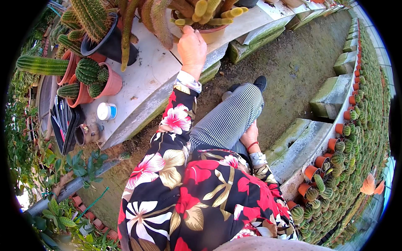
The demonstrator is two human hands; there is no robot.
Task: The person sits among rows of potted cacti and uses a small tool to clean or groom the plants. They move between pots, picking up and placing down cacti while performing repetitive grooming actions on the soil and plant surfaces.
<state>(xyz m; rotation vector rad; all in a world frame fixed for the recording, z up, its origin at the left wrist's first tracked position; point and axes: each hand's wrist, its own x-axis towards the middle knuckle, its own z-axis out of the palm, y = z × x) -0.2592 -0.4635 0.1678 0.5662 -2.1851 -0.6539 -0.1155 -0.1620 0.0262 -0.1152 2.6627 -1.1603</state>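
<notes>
My left hand (192, 47) reaches up to the rim of a round pot (212, 34) that holds a cactus with several thick, fuzzy stems (205, 11). Its fingertips are bent at the near side of the pot, and whether they pinch anything is hidden. Long brownish stems (160, 22) hang down just left of that hand. My right hand (250, 135), with a red cord at the wrist, rests against my leg in striped trousers (229, 116); the fingers are mostly hidden behind the leg.
On the pale stone bench (147, 75) stand a black pot (103, 47) and terracotta pots (111, 81) of cacti. Nearby are a white jar (106, 111), a brown mug-like pot (88, 133) and a black case of tools (64, 122). Rows of small potted cacti (345, 157) line the right.
</notes>
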